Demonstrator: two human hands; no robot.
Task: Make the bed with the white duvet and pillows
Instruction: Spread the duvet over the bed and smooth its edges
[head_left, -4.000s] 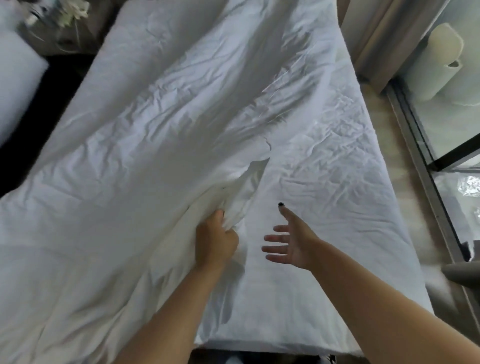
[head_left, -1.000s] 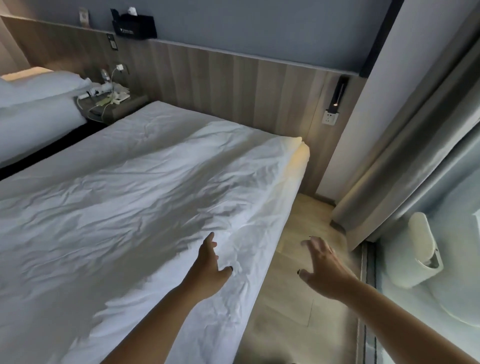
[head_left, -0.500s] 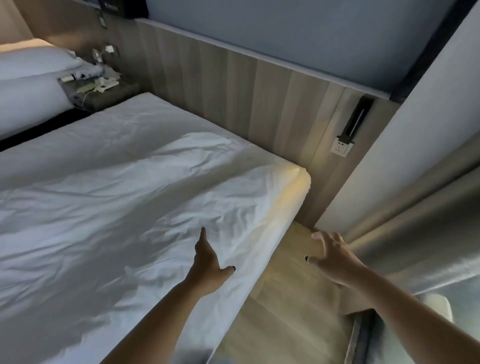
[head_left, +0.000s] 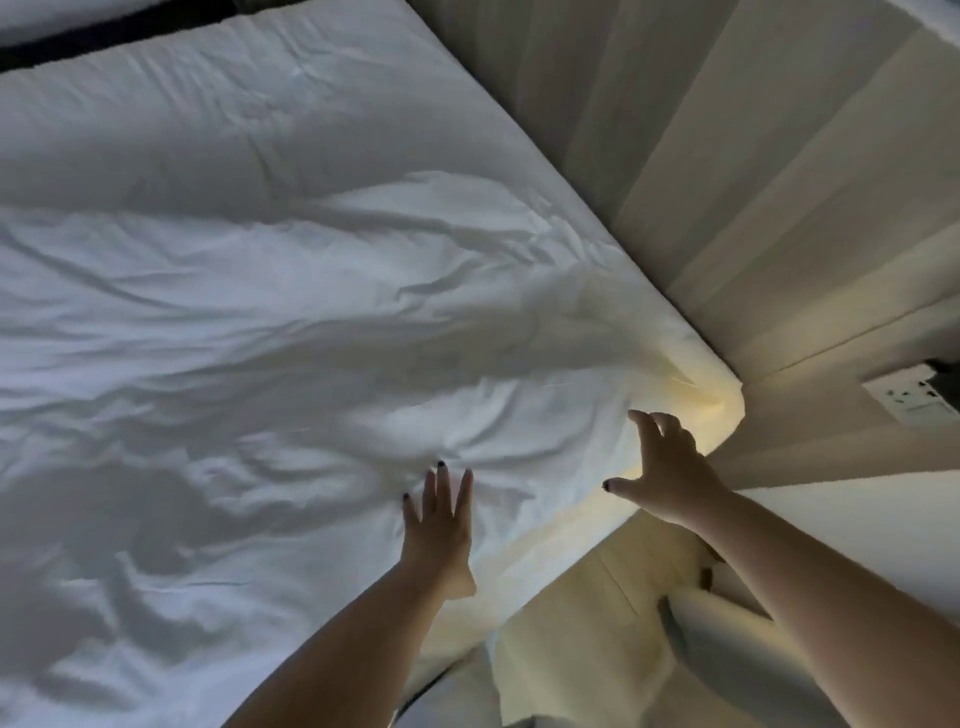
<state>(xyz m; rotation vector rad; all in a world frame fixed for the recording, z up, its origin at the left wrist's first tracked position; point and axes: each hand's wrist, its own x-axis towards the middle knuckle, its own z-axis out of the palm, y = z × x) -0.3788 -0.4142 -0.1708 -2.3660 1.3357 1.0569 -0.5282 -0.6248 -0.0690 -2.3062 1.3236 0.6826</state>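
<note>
Left hand (head_left: 439, 525) lies flat, fingers straight and slightly apart, pressing the wrinkled white duvet (head_left: 291, 322) atop the bed, while right hand (head_left: 662, 467), fingers spread, hovers beside its corner.

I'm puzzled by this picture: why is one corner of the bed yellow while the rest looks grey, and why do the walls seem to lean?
Head view: a warm glow falls on the duvet corner near the right hand; elsewhere the light is dim and cool, with creases casting soft shadows around the left hand. The wide-angle lens tilts the wooden wall panels; the fingers look slightly blurred.
</note>
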